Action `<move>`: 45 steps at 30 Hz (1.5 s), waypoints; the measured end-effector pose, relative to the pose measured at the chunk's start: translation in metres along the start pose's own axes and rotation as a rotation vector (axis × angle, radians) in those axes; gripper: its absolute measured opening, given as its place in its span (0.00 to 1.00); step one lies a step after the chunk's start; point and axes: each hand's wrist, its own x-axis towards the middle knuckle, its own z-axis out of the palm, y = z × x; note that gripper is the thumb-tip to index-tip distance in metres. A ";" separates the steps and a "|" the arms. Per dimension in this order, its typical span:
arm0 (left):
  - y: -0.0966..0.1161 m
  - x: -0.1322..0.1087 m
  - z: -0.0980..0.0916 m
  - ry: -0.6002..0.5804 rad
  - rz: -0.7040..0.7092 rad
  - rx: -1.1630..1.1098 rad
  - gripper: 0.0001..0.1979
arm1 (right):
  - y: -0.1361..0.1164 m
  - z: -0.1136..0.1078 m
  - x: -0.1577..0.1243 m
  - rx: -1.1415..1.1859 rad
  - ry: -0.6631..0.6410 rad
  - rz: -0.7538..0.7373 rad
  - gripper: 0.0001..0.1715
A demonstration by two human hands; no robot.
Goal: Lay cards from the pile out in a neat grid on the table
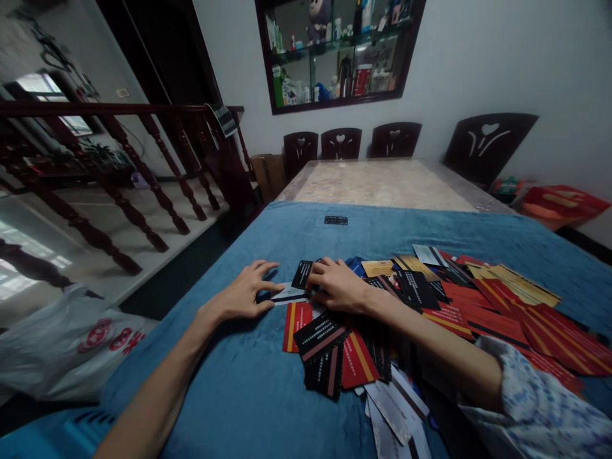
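In the head view, the left hand (246, 290) has its thumb and fingers spread, with a gap between them, the fingertips meeting the near-left end of a pale striped card (291, 294) that lies flat between the two hands. The right hand (338, 285) is curled low, its fingertips at a black card (301, 274) overlapping the pale one; the fingers hide the contact, so I cannot tell whether they pinch it or only press on it. Just below the right hand, black-and-brown cards (321, 335) fan over red ones. White cards (396, 411) lie nearer the body, and a loose red heap (492, 319) spreads to its right. Beyond both hands, one dark card (336, 220) sits alone on the blue cloth (215, 395).
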 end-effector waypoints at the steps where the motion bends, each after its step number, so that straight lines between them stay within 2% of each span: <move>1: 0.000 0.000 -0.001 -0.002 -0.012 -0.019 0.18 | -0.001 0.000 0.002 -0.017 0.006 -0.010 0.13; 6: -0.001 0.002 0.003 0.020 -0.053 -0.071 0.24 | -0.006 0.002 0.015 -0.110 0.026 -0.075 0.20; 15: -0.005 0.000 0.003 0.013 -0.063 -0.007 0.16 | -0.009 0.003 0.037 -0.138 -0.056 -0.132 0.24; 23: -0.005 -0.005 -0.007 0.040 -0.095 -0.002 0.14 | -0.005 0.004 0.036 -0.138 -0.052 -0.171 0.27; 29: -0.010 -0.008 -0.011 0.001 -0.122 -0.038 0.21 | -0.011 0.002 0.037 -0.159 0.023 -0.193 0.28; 31: -0.013 -0.009 -0.010 -0.019 -0.134 -0.044 0.22 | -0.013 0.004 0.040 -0.146 0.026 -0.228 0.27; 36: -0.015 -0.009 -0.010 -0.025 -0.133 -0.038 0.17 | -0.013 0.009 0.047 -0.116 0.012 -0.299 0.19; 45: -0.021 -0.010 -0.013 -0.016 -0.083 -0.106 0.11 | -0.013 0.003 0.045 -0.079 0.049 -0.342 0.12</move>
